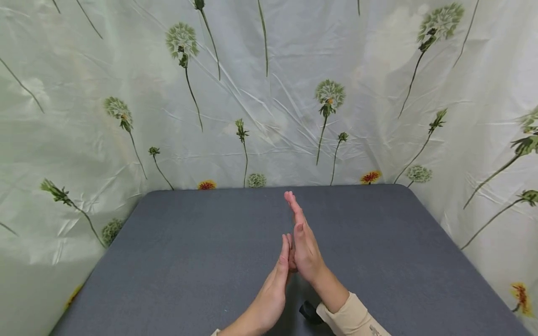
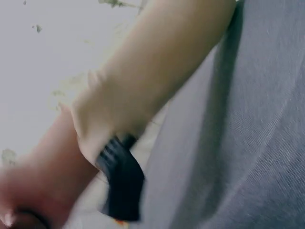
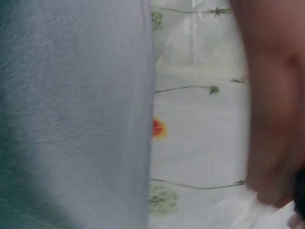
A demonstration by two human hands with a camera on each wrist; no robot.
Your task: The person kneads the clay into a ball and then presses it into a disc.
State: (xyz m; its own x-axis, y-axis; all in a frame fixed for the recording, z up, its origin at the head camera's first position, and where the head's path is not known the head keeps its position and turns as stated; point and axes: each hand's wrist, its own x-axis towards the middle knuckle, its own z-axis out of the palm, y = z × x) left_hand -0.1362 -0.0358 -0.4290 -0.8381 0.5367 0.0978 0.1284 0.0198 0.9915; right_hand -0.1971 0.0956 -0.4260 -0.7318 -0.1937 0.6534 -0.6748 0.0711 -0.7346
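Observation:
Both hands meet over the grey table, palms turned toward each other and fingers straight. The left hand (image 1: 271, 294) is nearer to me, and its fingers lie against the right hand (image 1: 308, 254) at about palm height. The right hand reaches farther forward, its fingertips past those of the left and its thumb upright. Nothing shows between the palms, though their inner faces are mostly hidden. The left wrist view has a beige sleeve (image 2: 138, 62) with a black wrist device (image 2: 124, 181) below the cuff. A blurred hand (image 3: 274, 109) fills the right side of the right wrist view.
The grey cloth-covered table (image 1: 189, 247) spreads under and around the hands. A pale curtain (image 1: 277, 107) printed with dandelions and orange flowers hangs behind its far edge and along both sides.

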